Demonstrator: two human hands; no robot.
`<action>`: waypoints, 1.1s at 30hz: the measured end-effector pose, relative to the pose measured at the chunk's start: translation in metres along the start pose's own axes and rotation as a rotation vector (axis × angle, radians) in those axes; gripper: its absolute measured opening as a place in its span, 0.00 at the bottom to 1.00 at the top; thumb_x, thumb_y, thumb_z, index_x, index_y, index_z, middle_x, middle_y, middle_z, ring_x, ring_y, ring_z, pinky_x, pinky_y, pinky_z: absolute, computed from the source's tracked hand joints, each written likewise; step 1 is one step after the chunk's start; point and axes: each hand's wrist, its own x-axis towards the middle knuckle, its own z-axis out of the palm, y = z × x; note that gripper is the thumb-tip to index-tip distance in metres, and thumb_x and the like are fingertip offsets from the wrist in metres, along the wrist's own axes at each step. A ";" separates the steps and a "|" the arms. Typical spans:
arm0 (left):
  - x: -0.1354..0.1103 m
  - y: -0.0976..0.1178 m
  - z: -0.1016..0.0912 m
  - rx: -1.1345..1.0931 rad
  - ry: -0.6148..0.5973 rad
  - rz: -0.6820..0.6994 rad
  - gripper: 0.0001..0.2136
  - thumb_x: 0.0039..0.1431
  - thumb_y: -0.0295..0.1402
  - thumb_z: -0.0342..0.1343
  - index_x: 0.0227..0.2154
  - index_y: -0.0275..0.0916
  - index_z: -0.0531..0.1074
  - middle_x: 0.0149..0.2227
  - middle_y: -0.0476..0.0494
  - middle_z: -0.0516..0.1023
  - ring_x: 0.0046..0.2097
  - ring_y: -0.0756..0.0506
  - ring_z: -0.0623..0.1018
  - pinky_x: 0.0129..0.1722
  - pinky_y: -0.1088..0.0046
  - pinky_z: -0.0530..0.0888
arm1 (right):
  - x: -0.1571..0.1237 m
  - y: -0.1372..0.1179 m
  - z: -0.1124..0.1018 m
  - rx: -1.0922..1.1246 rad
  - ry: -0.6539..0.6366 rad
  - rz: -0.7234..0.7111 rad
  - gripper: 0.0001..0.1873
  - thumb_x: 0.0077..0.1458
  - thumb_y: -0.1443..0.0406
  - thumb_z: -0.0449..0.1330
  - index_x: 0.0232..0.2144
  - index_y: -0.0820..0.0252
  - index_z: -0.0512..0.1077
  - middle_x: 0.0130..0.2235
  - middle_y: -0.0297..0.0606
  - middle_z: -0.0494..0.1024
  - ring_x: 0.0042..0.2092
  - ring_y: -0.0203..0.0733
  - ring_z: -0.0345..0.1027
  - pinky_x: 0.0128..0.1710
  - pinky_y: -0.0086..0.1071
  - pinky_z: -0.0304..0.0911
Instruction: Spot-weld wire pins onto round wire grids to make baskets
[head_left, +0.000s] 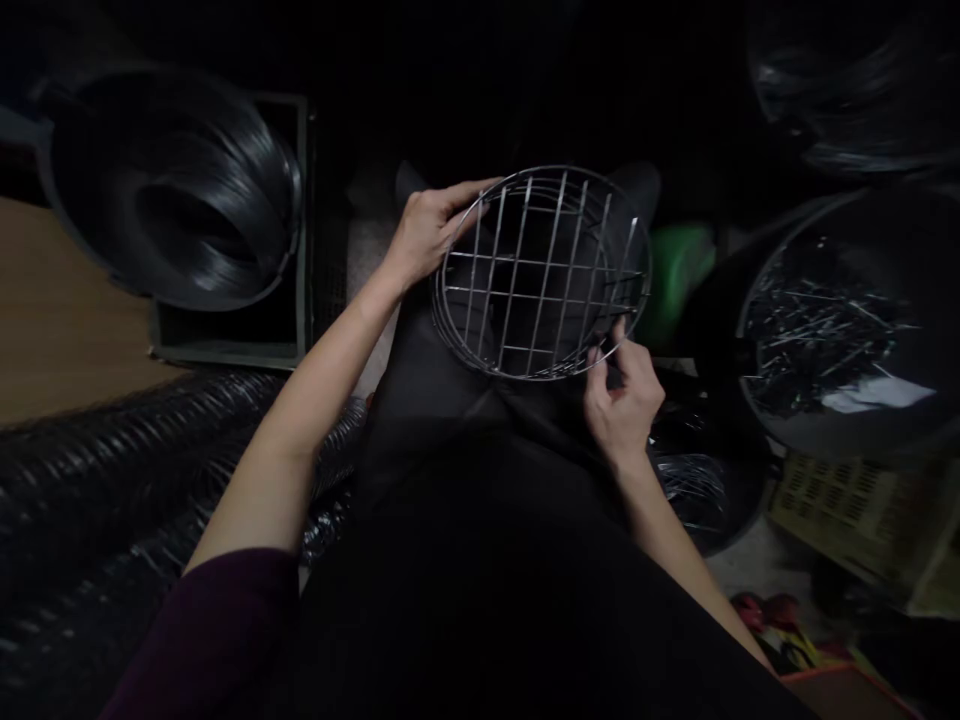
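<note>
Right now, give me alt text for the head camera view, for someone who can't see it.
A person's left hand grips the left rim of a round wire grid, while the right hand is at the near right edge. In dim surroundings, coiled wire sits at left and a bin of thin metal pieces at right.

A dark purple sleeve covers the upper left arm, short and fairly loose, its hem a plain edge near the elbow. Below it the forearm is bare, as are the left hand and right hand. Plain black cloth covers the front and lap, looking greyer and softly creased towards the far side.
</note>
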 end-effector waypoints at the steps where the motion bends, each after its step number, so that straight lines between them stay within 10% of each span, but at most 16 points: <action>1: 0.000 -0.001 0.001 0.004 0.003 -0.008 0.19 0.64 0.48 0.50 0.53 0.47 0.73 0.50 0.49 0.79 0.58 0.38 0.75 0.59 0.52 0.71 | -0.007 -0.002 -0.004 -0.037 -0.065 -0.045 0.29 0.61 0.54 0.52 0.61 0.58 0.64 0.53 0.48 0.75 0.54 0.51 0.69 0.57 0.49 0.64; 7: -0.003 -0.007 0.005 0.008 0.083 -0.064 0.17 0.65 0.44 0.50 0.53 0.49 0.72 0.50 0.50 0.78 0.62 0.38 0.72 0.58 0.51 0.72 | -0.024 -0.006 0.005 -0.110 -0.175 0.035 0.53 0.49 0.45 0.63 0.68 0.59 0.46 0.60 0.53 0.65 0.62 0.60 0.60 0.60 0.59 0.56; 13: -0.004 -0.003 0.003 0.002 0.052 -0.102 0.20 0.64 0.49 0.49 0.54 0.48 0.72 0.53 0.50 0.77 0.62 0.39 0.71 0.58 0.52 0.72 | -0.024 -0.009 0.035 0.087 -0.123 0.157 0.55 0.50 0.45 0.64 0.68 0.58 0.41 0.65 0.56 0.56 0.66 0.61 0.52 0.64 0.60 0.49; 18: -0.013 0.023 -0.011 -0.064 0.075 -0.094 0.29 0.57 0.59 0.51 0.49 0.42 0.75 0.50 0.51 0.80 0.55 0.39 0.77 0.59 0.53 0.70 | -0.019 -0.013 0.016 0.218 -0.125 0.162 0.51 0.48 0.48 0.66 0.66 0.61 0.50 0.61 0.56 0.63 0.62 0.60 0.59 0.63 0.56 0.54; 22: 0.002 0.016 -0.034 -0.282 0.103 -0.336 0.24 0.54 0.58 0.56 0.53 0.62 0.70 0.47 0.65 0.80 0.53 0.37 0.77 0.58 0.44 0.71 | 0.034 0.050 -0.034 0.210 0.010 0.166 0.29 0.61 0.53 0.54 0.60 0.59 0.63 0.58 0.46 0.71 0.57 0.48 0.66 0.60 0.43 0.60; 26: 0.035 0.024 -0.049 -0.316 -0.259 -0.406 0.30 0.46 0.60 0.60 0.54 0.70 0.67 0.58 0.67 0.73 0.62 0.34 0.70 0.61 0.44 0.68 | 0.105 0.151 -0.096 -0.158 0.116 0.503 0.21 0.65 0.60 0.47 0.51 0.64 0.71 0.54 0.46 0.75 0.55 0.44 0.67 0.58 0.36 0.59; 29: 0.053 0.037 -0.050 -0.107 -0.434 -0.457 0.31 0.42 0.55 0.65 0.53 0.69 0.69 0.62 0.63 0.67 0.65 0.32 0.66 0.60 0.44 0.69 | 0.155 0.207 -0.099 -0.243 0.042 0.644 0.19 0.63 0.64 0.50 0.50 0.68 0.72 0.54 0.52 0.75 0.55 0.47 0.67 0.59 0.36 0.57; 33: 0.054 0.061 -0.064 0.094 -0.381 -0.304 0.31 0.48 0.56 0.60 0.57 0.75 0.61 0.58 0.64 0.73 0.59 0.33 0.74 0.53 0.44 0.76 | 0.197 0.241 -0.072 -0.264 -0.039 0.795 0.20 0.60 0.63 0.57 0.49 0.75 0.71 0.54 0.64 0.71 0.56 0.55 0.66 0.57 0.42 0.59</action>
